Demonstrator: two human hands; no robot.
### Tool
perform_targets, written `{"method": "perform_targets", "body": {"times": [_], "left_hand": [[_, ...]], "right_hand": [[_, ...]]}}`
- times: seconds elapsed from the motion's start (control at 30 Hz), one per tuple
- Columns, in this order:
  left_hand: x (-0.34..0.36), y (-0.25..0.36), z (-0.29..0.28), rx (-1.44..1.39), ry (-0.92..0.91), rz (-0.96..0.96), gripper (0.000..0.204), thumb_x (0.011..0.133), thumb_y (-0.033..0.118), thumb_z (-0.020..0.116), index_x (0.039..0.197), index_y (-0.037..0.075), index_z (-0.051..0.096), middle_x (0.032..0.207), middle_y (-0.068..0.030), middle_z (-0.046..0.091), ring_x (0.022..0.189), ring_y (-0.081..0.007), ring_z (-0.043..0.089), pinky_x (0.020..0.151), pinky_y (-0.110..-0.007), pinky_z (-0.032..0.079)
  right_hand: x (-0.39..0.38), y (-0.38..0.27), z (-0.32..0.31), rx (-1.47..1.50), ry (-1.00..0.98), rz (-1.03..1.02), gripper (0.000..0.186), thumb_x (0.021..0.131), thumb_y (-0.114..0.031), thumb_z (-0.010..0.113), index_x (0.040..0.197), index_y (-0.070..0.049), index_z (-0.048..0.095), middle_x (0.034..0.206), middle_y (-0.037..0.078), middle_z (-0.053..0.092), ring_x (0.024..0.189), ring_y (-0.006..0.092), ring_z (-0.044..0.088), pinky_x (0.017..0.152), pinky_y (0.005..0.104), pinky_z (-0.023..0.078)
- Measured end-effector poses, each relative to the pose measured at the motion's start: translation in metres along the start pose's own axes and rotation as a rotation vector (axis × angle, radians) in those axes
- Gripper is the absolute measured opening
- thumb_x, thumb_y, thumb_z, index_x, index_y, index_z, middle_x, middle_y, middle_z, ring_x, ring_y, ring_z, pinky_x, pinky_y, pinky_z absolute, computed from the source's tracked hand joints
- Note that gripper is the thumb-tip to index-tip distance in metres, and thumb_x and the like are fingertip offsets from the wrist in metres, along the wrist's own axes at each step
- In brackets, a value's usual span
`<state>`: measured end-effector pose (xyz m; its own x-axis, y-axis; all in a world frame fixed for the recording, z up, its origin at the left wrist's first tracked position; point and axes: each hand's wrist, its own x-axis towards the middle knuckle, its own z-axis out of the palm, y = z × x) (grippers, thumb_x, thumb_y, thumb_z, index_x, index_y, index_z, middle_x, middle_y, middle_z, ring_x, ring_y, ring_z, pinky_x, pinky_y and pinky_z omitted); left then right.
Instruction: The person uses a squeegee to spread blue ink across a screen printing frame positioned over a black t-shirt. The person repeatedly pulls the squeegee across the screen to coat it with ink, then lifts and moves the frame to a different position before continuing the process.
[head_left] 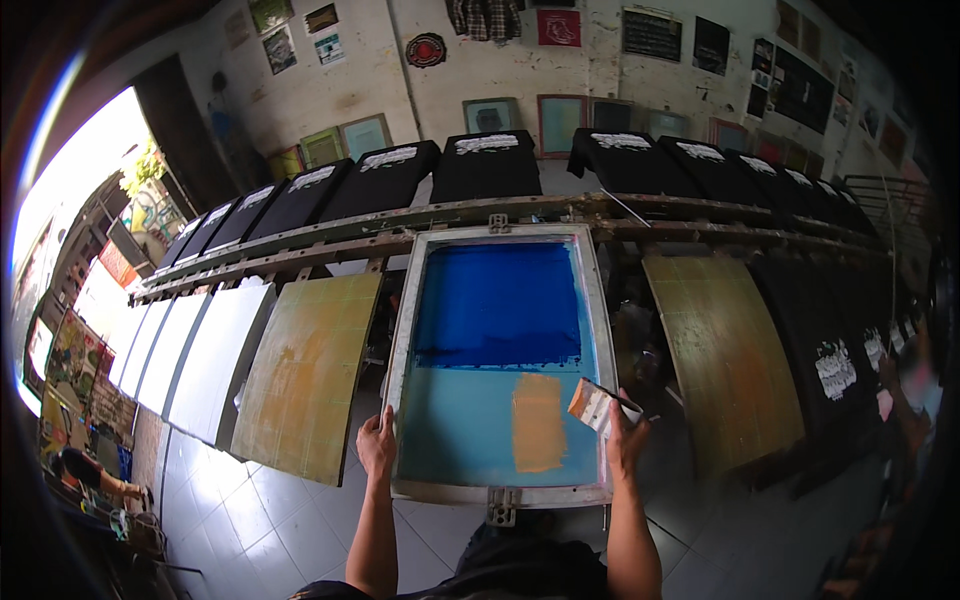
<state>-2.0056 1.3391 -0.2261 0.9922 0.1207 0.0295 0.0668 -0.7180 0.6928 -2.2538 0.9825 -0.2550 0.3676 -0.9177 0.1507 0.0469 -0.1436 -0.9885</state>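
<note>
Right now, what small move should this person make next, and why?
Probably bring the wide brush in the right hand over the pale-blue area and stroke beside the orange patch. The brush tip looks orange too, the patch covers only part of that area, and the left hand, at the frame's left edge, could help steady it.

A screen-printing workshop: beyond the framed screen (455, 430), black shirts (487, 175) with white prints (487, 142) lie spread in a row; flat boards (305, 370) sit to its left and right, and more frames (563, 126) lean against the stained wall (371, 80) far behind it.
</note>
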Motion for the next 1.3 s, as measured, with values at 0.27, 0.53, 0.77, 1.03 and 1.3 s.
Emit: {"method": "perform_targets", "body": {"times": [0.27, 0.53, 0.77, 1.03, 1.3], "left_hand": [[0.003, -0.015, 0.006, -0.093, 0.102, 0.12, 0.049, 0.098, 0.047, 0.07, 0.1, -0.001, 0.077, 0.087, -0.0155, 0.074, 0.079, -0.0251, 0.07, 0.076, -0.037, 0.053], [0.001, -0.02, 0.005, -0.041, 0.111, 0.245, 0.05, 0.099, 0.046, 0.068, 0.097, -0.004, 0.076, 0.079, -0.013, 0.073, 0.072, -0.0212, 0.067, 0.067, -0.036, 0.052], [0.008, -0.037, 0.012, 0.081, 0.116, 0.396, 0.065, 0.101, 0.058, 0.059, 0.096, -0.005, 0.074, 0.075, -0.013, 0.068, 0.069, -0.0232, 0.06, 0.068, -0.041, 0.05], [0.026, -0.034, 0.016, 0.307, -0.041, 0.236, 0.086, 0.096, 0.075, 0.05, 0.086, -0.009, 0.068, 0.079, -0.0253, 0.067, 0.075, -0.0418, 0.064, 0.072, -0.055, 0.05], [0.065, -0.062, 0.024, -0.106, -0.302, 0.069, 0.077, 0.101, 0.065, 0.052, 0.094, -0.01, 0.067, 0.081, -0.0195, 0.066, 0.071, -0.0303, 0.061, 0.068, -0.049, 0.051]], "right_hand": [[-0.002, -0.013, 0.0, 0.06, 0.026, 0.103, 0.049, 0.097, -0.029, 0.072, 0.128, 0.009, 0.067, 0.115, 0.018, 0.074, 0.109, 0.0208, 0.068, 0.096, 0.0329, 0.051], [0.008, -0.004, 0.002, 0.028, 0.016, -0.011, 0.043, 0.089, -0.026, 0.081, 0.121, -0.001, 0.067, 0.116, 0.02, 0.071, 0.111, 0.0254, 0.067, 0.096, 0.0378, 0.052], [0.005, -0.009, -0.004, -0.025, 0.019, 0.1, 0.045, 0.088, -0.03, 0.083, 0.12, -0.003, 0.066, 0.097, 0.011, 0.075, 0.092, 0.0176, 0.072, 0.082, 0.0325, 0.057], [0.006, -0.013, 0.004, -0.037, 0.037, 0.132, 0.051, 0.088, -0.034, 0.084, 0.123, -0.001, 0.066, 0.108, 0.015, 0.076, 0.099, 0.0207, 0.071, 0.088, 0.0334, 0.056], [0.016, -0.006, 0.004, 0.159, 0.054, 0.403, 0.057, 0.088, -0.05, 0.078, 0.123, -0.006, 0.071, 0.113, 0.015, 0.076, 0.107, 0.0232, 0.072, 0.092, 0.0383, 0.055]]}}
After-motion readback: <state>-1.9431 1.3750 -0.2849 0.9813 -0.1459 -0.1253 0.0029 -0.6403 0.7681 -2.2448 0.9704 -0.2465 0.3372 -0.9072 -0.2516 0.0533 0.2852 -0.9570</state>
